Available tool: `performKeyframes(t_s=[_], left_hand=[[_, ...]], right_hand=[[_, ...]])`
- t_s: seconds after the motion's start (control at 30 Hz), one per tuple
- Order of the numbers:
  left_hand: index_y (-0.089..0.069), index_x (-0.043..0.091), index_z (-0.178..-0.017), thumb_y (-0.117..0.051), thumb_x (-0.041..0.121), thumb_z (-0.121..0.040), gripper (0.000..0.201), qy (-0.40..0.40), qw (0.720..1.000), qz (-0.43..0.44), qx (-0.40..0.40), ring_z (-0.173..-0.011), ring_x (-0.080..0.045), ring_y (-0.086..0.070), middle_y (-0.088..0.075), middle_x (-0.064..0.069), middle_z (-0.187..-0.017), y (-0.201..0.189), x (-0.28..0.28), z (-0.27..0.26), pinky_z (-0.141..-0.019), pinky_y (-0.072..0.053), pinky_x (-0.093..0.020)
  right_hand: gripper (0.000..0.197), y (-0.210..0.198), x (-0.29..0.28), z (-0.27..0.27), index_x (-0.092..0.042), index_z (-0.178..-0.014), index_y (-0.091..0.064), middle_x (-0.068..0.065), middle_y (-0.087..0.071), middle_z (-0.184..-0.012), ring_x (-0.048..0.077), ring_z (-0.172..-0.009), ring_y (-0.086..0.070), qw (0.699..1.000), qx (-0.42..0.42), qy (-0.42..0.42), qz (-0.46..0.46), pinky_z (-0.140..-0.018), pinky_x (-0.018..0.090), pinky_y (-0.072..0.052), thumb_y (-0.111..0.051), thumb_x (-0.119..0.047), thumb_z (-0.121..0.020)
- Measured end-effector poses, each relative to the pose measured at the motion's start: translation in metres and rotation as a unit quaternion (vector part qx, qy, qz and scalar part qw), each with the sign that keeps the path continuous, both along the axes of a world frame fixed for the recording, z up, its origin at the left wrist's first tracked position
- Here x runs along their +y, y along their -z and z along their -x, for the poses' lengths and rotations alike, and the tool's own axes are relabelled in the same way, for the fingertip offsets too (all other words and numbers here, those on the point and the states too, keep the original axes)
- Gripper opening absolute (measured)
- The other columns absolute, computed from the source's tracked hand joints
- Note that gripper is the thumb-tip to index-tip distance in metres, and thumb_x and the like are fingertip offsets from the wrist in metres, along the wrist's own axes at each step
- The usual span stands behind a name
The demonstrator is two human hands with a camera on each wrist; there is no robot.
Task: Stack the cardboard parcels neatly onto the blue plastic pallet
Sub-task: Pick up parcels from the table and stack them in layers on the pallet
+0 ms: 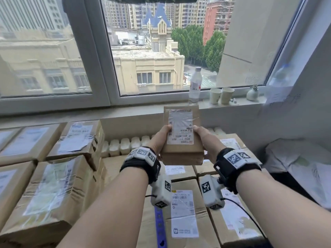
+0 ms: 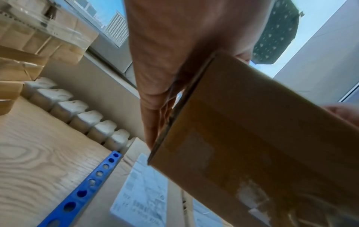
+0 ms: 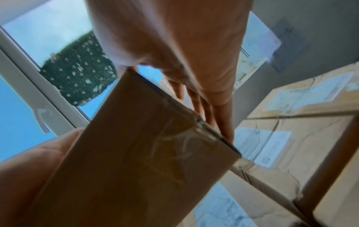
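the left hand (image 1: 160,138) and right hand (image 1: 204,138) clamp a small parcel (image 1: 181,138) between them at the centre of the head view, thumbs curled over its labelled top and fingers under it, likely so it stays level and square above the stacked parcels (image 1: 184,212) filling the lower frame; a strip of blue pallet edge (image 1: 160,228) shows at the bottom centre, and a water bottle (image 1: 195,85) stands on the sill above. in the left wrist view the left hand (image 2: 165,76) lies along the parcel's (image 2: 262,145) side, fingers wrapped onto its far face, with the blue strip (image 2: 87,187) at lower left. in the right wrist view the right hand (image 3: 194,76) grips the opposite edge, fingers reaching down past the parcel (image 3: 145,145), above more boxes (image 3: 291,145) at right.
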State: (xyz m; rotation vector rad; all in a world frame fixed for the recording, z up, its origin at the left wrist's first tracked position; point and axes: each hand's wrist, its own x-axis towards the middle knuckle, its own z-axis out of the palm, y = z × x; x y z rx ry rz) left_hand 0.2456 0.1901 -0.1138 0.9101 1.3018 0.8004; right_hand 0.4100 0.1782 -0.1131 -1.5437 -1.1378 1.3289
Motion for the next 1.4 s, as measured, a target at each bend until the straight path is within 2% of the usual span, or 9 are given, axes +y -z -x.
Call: performKeyframes(t_s=[0.1,0.2,0.33,0.43,0.67,0.8,0.97,1.2,1.4], left_hand=[[-0.064,0.008,-0.107,-0.044,0.045,-0.098,0.043,-0.027,0.999,0.006,0.030,-0.070,-0.019,-0.062,-0.068,-0.006,-0.087,0.019,0.007,0.002,-0.060,-0.047,-0.027],[-0.057,0.010,-0.103,-0.042,0.037,-0.099,0.031,-0.018,0.998,0.036,0.038,-0.065,-0.017,-0.058,-0.063,-0.005,-0.079,0.032,0.010,0.001,-0.054,-0.044,-0.025],[-0.059,0.012,-0.101,-0.043,0.040,-0.098,0.032,-0.021,0.996,0.071,0.048,-0.064,-0.016,-0.059,-0.064,-0.004,-0.079,0.045,0.011,0.001,-0.054,-0.045,-0.024],[-0.059,0.011,-0.112,-0.046,0.042,-0.097,0.036,-0.026,0.995,0.085,0.051,-0.068,-0.017,-0.061,-0.066,-0.005,-0.086,0.057,0.014,-0.001,-0.058,-0.047,-0.024],[-0.060,0.010,-0.123,-0.049,0.047,-0.097,0.046,-0.046,0.994,0.081,0.057,-0.074,-0.018,-0.065,-0.069,-0.005,-0.093,0.069,0.020,0.000,-0.066,-0.052,-0.026],[-0.058,0.014,-0.121,-0.051,0.048,-0.097,0.042,-0.044,0.993,0.094,0.054,-0.067,-0.015,-0.064,-0.067,-0.002,-0.085,0.072,0.023,0.002,-0.052,-0.049,-0.023],[-0.060,0.012,-0.126,-0.053,0.051,-0.095,0.051,-0.043,0.993,0.103,0.040,-0.072,-0.017,-0.067,-0.069,-0.004,-0.091,0.078,0.026,0.002,-0.059,-0.051,-0.025],[-0.060,0.013,-0.121,-0.053,0.051,-0.095,0.047,-0.043,0.992,0.105,0.049,-0.072,-0.016,-0.066,-0.069,-0.004,-0.092,0.076,0.025,0.000,-0.057,-0.049,-0.024],[-0.036,0.012,-0.149,-0.055,0.068,-0.077,0.093,-0.073,0.988,0.046,0.130,-0.125,-0.026,-0.054,-0.051,-0.006,-0.144,0.080,0.028,-0.010,-0.103,-0.043,-0.037]], right_hand=[[0.093,0.034,0.024,0.000,-0.028,-0.144,-0.042,-0.002,-0.053,-0.142,0.022,-0.127,-0.052,0.999,-0.040,-0.008,0.032,-0.108,0.048,-0.040,-0.046,-0.076,-0.064],[0.080,0.057,0.036,0.001,-0.027,-0.146,-0.040,-0.001,-0.051,-0.144,0.023,-0.127,-0.053,0.997,-0.053,-0.011,0.052,-0.106,0.042,-0.042,-0.044,-0.070,-0.078],[0.031,0.066,0.036,0.005,-0.021,-0.128,-0.053,0.002,-0.064,-0.107,0.016,-0.083,-0.063,0.996,-0.042,-0.031,0.070,-0.056,0.021,-0.048,-0.043,-0.031,-0.100],[0.024,0.073,0.037,0.003,-0.020,-0.122,-0.052,0.001,-0.061,-0.093,0.016,-0.074,-0.060,0.995,-0.038,-0.037,0.081,-0.042,0.017,-0.043,-0.043,-0.023,-0.100],[0.027,0.083,0.044,0.005,-0.030,-0.118,-0.052,0.009,-0.065,-0.117,0.030,-0.105,-0.065,0.996,-0.016,-0.052,0.074,-0.094,0.050,-0.053,-0.054,-0.024,-0.092],[0.046,0.083,0.046,0.005,-0.033,-0.120,-0.052,0.007,-0.065,-0.120,0.029,-0.106,-0.065,0.995,-0.029,-0.054,0.074,-0.096,0.050,-0.051,-0.057,-0.039,-0.075],[0.074,0.090,0.049,0.003,-0.028,-0.134,-0.048,0.004,-0.062,-0.126,0.028,-0.110,-0.063,0.995,-0.033,-0.046,0.076,-0.099,0.050,-0.050,-0.061,-0.049,-0.065],[0.034,0.082,0.045,0.003,-0.035,-0.111,-0.056,0.004,-0.066,-0.116,0.028,-0.105,-0.065,0.995,-0.042,-0.052,0.070,-0.098,0.050,-0.050,-0.056,-0.040,-0.077],[0.042,0.076,0.037,0.003,-0.029,-0.134,-0.049,-0.003,-0.062,-0.122,0.020,-0.109,-0.061,0.992,-0.115,-0.058,0.018,-0.100,0.044,-0.048,-0.051,-0.039,-0.093]])
